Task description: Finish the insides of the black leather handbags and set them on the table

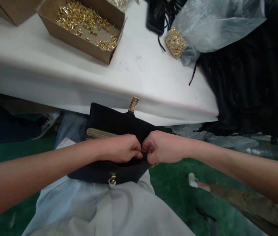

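Observation:
A black handbag (97, 172) rests on my lap with its flap (114, 119) folded back toward the table. At the flap's tip sits a gold clasp plate (134, 104), and a gold turn-lock (112, 179) shows on the bag's front. My left hand (126, 148) reaches into the bag's mouth, fingers curled. Facing it, my right hand (157, 147) is closed in a pinch at the bag's right end. The fingertips of both hands nearly meet, and whatever lies between them is hidden. A beige strip (99, 133) shows inside, behind my left wrist.
On the white-covered table (139, 75) stands a cardboard box (80, 44) of small gold fittings. Farther right lie a clear plastic bag (217, 26), a packet of gold pieces (175, 42) and a heap of black items (249, 82). Other people's legs (247, 203) are nearby.

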A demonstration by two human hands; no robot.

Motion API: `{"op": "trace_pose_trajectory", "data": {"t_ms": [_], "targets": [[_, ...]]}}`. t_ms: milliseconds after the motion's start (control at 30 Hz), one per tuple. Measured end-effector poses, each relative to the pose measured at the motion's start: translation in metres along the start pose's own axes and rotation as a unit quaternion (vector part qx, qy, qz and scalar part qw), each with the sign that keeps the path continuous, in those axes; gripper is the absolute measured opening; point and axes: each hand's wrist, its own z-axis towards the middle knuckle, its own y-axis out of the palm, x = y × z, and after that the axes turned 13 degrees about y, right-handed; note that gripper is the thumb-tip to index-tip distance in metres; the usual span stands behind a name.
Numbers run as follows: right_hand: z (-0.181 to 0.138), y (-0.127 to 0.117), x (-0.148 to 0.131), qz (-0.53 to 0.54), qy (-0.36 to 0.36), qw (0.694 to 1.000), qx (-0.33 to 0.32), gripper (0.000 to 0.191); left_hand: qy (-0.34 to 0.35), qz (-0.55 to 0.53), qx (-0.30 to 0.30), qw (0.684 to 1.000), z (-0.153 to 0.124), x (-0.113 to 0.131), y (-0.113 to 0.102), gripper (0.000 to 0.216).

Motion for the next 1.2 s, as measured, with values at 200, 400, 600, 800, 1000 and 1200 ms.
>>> {"op": "trace_pose_trajectory", "data": {"t_ms": [200, 400, 600, 800, 1000, 1200], "targets": [[0.004, 0.001, 0.009, 0.031, -0.032, 0.998, -0.049, 0.006, -0.006, -0.019, -0.030, 0.999, -0.002, 0.006, -0.005, 0.038], [0.008, 0.008, 0.020, 0.054, -0.017, 0.997, -0.061, 0.006, -0.027, -0.011, -0.030, 0.999, 0.007, 0.007, 0.002, 0.030], [0.006, 0.011, 0.023, 0.119, -0.015, 0.990, -0.079, 0.006, -0.048, -0.015, -0.008, 0.999, 0.008, 0.003, 0.008, 0.032], [0.005, 0.012, 0.019, 0.126, 0.004, 0.990, -0.059, 0.012, -0.037, -0.041, -0.028, 0.998, 0.005, 0.000, 0.004, 0.029], [0.003, 0.012, 0.016, 0.085, -0.006, 0.995, -0.044, 0.016, -0.006, -0.069, -0.067, 0.995, 0.003, -0.006, -0.002, 0.041], [0.005, 0.018, 0.023, 0.101, 0.000, 0.994, -0.047, 0.013, -0.042, -0.074, -0.047, 0.995, 0.010, -0.008, 0.006, 0.038]]}}
